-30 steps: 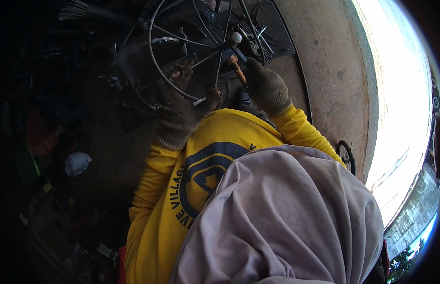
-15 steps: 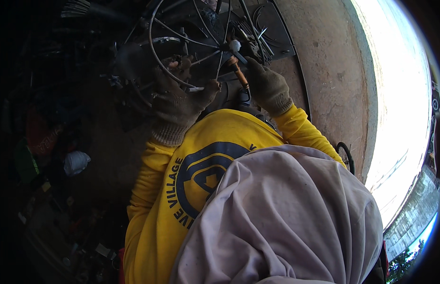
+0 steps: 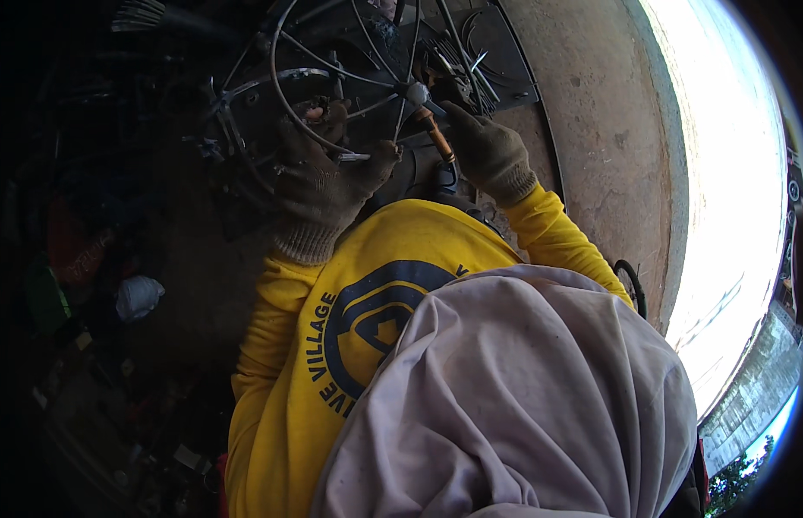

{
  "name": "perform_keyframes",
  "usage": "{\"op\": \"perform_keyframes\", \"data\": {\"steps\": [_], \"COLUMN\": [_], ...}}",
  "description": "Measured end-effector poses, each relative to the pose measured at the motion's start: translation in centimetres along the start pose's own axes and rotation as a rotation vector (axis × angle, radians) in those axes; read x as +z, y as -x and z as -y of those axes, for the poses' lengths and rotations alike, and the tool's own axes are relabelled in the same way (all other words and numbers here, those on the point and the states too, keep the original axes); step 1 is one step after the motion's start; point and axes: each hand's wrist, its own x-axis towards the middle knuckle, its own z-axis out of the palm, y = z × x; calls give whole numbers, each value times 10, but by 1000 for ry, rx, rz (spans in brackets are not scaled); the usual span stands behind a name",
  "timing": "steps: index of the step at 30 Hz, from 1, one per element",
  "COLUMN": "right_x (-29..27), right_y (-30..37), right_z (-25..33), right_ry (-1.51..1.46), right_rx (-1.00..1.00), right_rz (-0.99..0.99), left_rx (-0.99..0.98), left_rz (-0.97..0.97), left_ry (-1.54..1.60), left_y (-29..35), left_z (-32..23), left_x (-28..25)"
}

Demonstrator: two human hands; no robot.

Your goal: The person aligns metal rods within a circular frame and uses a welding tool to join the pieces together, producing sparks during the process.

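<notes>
Framework of curved grey metal rods (image 3: 380, 83) spans the frame's upper centre; the brown-gloved left hand (image 3: 325, 183) is closed around its edge; the brown-gloved right hand (image 3: 494, 157), apart, sits beside an orange-brown cylindrical handle (image 3: 436, 136), grip unclear.

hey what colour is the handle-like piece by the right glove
The handle-like piece is orange-brown, best seen in the head view.

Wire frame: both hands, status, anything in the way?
Left gloved hand gripping wire frame by rim. Right gloved hand holding pale-ended tool near frame centre, contact unclear. Brown handle close beside right hand, possibly in the way.
</notes>
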Motion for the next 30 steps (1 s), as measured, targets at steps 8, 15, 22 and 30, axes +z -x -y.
{"op": "perform_keyframes", "data": {"steps": [8,15,22,30], "right_x": [-7,2,-11,-10], "right_y": [-2,2,3,9], "right_z": [6,3,5,5], "right_ry": [16,-5,6,-2], "right_rx": [-41,-37,-141,-221], "right_rz": [-18,-42,-59,-90], "left_rx": [69,-397,-305,-258], "left_rz": [-13,-23,28,-30], "left_ry": [-11,533,389,396], "left_y": [3,-2,2,2], "left_z": [5,-8,0,1], "left_x": [4,3,8,8]}}
